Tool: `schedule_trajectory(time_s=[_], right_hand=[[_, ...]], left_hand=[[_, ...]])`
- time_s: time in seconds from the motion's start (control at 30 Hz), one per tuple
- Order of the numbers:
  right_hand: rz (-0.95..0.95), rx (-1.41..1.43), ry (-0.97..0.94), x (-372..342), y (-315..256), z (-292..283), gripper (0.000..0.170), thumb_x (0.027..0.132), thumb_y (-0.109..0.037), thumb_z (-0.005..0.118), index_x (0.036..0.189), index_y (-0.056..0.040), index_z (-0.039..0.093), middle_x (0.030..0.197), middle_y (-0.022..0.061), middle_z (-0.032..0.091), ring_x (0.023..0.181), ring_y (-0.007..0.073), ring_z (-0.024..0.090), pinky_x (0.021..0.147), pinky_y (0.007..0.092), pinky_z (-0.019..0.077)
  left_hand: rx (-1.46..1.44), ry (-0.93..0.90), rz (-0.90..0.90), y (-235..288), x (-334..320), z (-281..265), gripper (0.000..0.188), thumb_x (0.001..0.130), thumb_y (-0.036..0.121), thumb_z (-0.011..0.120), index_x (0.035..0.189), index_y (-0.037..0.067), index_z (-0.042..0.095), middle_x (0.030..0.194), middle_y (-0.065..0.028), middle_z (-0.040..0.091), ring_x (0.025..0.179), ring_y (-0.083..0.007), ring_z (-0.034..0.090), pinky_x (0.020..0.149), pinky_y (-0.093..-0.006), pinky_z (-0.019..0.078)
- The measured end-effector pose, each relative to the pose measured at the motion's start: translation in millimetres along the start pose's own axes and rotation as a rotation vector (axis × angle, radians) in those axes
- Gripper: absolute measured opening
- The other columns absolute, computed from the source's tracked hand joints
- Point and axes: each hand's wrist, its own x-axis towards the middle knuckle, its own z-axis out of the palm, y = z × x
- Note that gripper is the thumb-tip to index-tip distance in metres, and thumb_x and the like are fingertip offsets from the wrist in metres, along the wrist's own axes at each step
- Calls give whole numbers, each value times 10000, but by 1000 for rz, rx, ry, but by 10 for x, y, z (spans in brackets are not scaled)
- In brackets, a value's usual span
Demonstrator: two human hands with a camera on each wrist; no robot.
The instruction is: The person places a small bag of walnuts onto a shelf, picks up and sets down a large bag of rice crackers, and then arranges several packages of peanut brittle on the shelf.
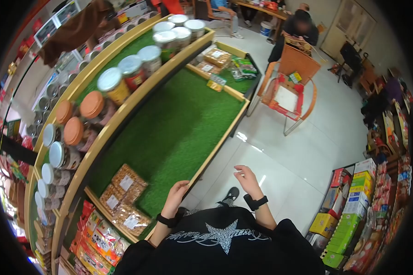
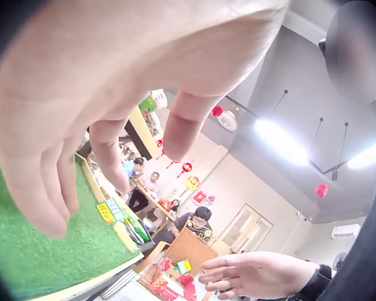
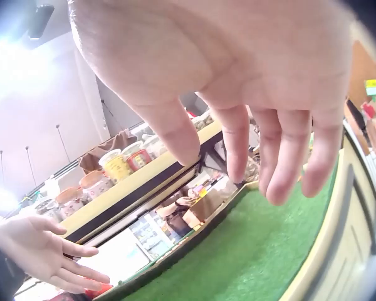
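Over the near wooden edge of a green turf-lined display shelf (image 1: pixel 170 123) is my left hand (image 1: pixel 173 198), its fingers relaxed and nothing in them. My right hand (image 1: pixel 248 179) hovers above the tiled floor to the right of that edge, also holding nothing, with fingers loosely bent. Closest to the left hand lie several clear packs of brown nut-like snacks (image 1: pixel 129 183) with white labels, in the shelf's near left corner. From the left wrist, the right hand (image 2: pixel 257 273) shows palm and spread fingers; from the right wrist, the left hand (image 3: pixel 47 254) appears likewise.
Lidded jars (image 1: pixel 111 82) line the raised ledge on the left. A small far section holds snack packs (image 1: pixel 218 57) and green packets (image 1: pixel 245 66). An orange chair (image 1: pixel 298 68) bears a red-edged box (image 1: pixel 287 98). Stacked cartons (image 1: pixel 346 229) stand right. A seated person (image 1: pixel 303 27) is behind the chair.
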Motion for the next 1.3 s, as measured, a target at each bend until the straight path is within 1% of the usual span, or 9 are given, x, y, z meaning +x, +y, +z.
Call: schedule_trajectory(time_s=[0.03,0.07,0.17,0.33,0.5,0.73,0.9,1.1,1.3], right_hand=[[16,-46,46,24,74,-238,285,792,-170,559,1039,-28,541,1018,145,546,882,248,563,764,327,445],[33,-89,96,44,142,-466,283,792,-171,560,1036,-27,540,1019,146,546,882,251,562,770,329,445],[30,-195,253,-49,281,-1122,269,790,-132,558,1038,-29,541,1017,121,553,851,222,570,714,303,457],[155,-134,420,-387,488,-1746,256,805,-120,547,1039,-14,540,995,136,578,875,223,570,738,301,453],[271,-26,451,-682,795,-1707,297,799,-126,556,1072,-15,519,1004,154,572,863,227,569,734,312,453],[395,69,425,-563,827,-1689,373,797,-148,564,1133,-12,474,1022,177,555,869,232,567,718,311,464],[382,16,480,1,790,-2046,426,797,-142,560,1183,-20,427,1042,188,535,864,238,567,725,314,463],[297,35,640,966,544,-2495,461,799,-112,547,1219,-18,381,1098,191,489,915,245,543,750,328,455],[226,39,642,1938,379,-2570,521,791,-113,550,1259,-30,335,1236,206,404,1127,303,429,871,373,395]], left_hand=[[18,-33,-34,67,93,170,311,843,224,496,1070,13,523,1030,-63,533,977,-128,482,839,-254,379],[-105,0,61,78,213,405,164,823,161,552,907,22,574,781,35,516,705,-54,437,644,-187,349],[2,-162,126,270,513,959,161,819,162,579,882,15,576,786,23,538,713,-59,468,663,-189,369],[40,-214,307,536,802,1732,162,794,126,628,706,27,535,729,-11,556,689,-58,495,637,-189,396],[188,-273,176,490,959,2093,159,781,143,643,729,30,545,735,-20,568,694,-69,512,642,-197,405],[61,-414,139,592,1316,2369,158,775,132,645,821,5,564,778,-21,572,711,-81,525,661,-205,413],[95,-313,147,916,1764,2484,184,811,165,611,847,-10,566,767,-14,567,694,-69,505,637,-194,401],[22,-247,271,1413,2528,2458,171,817,140,568,917,2,574,867,-32,592,828,-98,535,767,-218,403],[-10,-208,365,1918,3139,2326,154,816,80,572,938,-10,546,908,-47,588,865,-101,546,777,-219,425]])
